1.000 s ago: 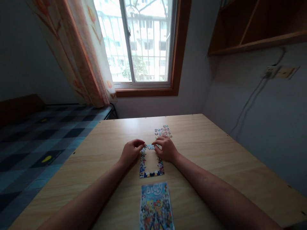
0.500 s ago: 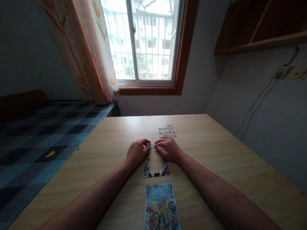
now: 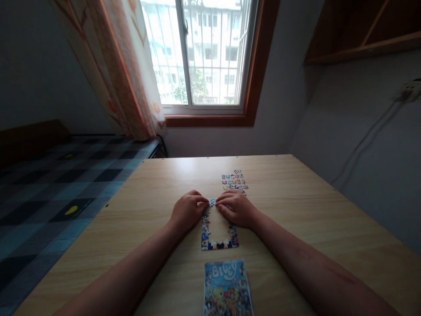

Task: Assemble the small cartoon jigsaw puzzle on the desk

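A rectangular border of joined jigsaw puzzle pieces (image 3: 205, 239) lies on the wooden table, with bare wood showing inside it. At its far left corner, my left hand (image 3: 190, 210) is closed, thumb and fingertips pressed together on the puzzle edge. My right hand (image 3: 237, 208) grips the far right part of the same edge with bent fingers, covering that corner. Between the fingertips a short light-blue stretch of the puzzle shows. Just beyond my right hand, several loose jigsaw pieces (image 3: 233, 181) lie spread in rows, the nearest partly hidden by it.
A colourful picture sheet reading "Bluey" (image 3: 226, 285) lies at the near side of the wooden table (image 3: 296, 228). Left of the table is a bed with a checked cover (image 3: 95, 175). A window (image 3: 213, 57) with a curtain (image 3: 121, 79) stands behind. A shelf (image 3: 362, 48) hangs at right.
The view has shifted slightly, so the table things sit a little further right and the border and sheet lower. Both hands stay at the border's far edge, with only small finger movement.
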`<state>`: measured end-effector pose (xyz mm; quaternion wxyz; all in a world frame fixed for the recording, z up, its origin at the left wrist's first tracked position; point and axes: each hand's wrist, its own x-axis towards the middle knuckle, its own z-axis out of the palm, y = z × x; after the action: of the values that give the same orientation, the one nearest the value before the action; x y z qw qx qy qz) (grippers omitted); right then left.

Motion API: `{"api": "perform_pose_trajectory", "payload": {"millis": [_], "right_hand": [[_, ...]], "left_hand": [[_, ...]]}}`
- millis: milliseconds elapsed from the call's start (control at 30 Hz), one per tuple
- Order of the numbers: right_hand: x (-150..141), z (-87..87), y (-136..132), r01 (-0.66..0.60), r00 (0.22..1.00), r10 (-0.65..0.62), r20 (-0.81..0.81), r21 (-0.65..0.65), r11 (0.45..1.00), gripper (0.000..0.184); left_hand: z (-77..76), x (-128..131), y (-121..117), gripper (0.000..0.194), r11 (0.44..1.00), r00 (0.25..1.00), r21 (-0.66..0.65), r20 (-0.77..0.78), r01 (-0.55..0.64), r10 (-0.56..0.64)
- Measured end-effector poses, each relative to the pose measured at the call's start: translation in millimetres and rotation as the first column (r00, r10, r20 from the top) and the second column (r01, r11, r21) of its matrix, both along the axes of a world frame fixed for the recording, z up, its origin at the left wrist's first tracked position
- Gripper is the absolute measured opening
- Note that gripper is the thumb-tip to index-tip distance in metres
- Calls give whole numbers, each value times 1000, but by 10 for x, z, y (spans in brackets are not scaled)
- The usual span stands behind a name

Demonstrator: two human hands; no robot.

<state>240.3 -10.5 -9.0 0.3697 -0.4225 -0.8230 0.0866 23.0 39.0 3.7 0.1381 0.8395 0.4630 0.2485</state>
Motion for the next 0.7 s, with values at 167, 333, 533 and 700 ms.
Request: {"api": "perform_pose_trajectory", "payload": {"millis": [167, 333, 533, 700], "right_hand": [[-3, 2, -6, 10, 1000, -10, 5, -16, 1000, 21], [-8, 1, 0, 13, 1000, -13, 12, -18, 1000, 20], [-7, -16, 11, 13, 1000, -13, 17, -8, 1000, 20], [-4, -22, 8, 13, 1000, -13, 20, 5, 1000, 19]], "left_hand": [[22, 11, -14, 16, 1000, 1000, -13, -22, -7, 7], [50, 31, -24, 16, 1000, 999, -21, -36, -16, 15], [50, 49, -24, 16, 999, 999, -25, -39, -21, 20], [48, 53, -50, 20, 1000, 1000, 21, -1, 10, -10]]}}
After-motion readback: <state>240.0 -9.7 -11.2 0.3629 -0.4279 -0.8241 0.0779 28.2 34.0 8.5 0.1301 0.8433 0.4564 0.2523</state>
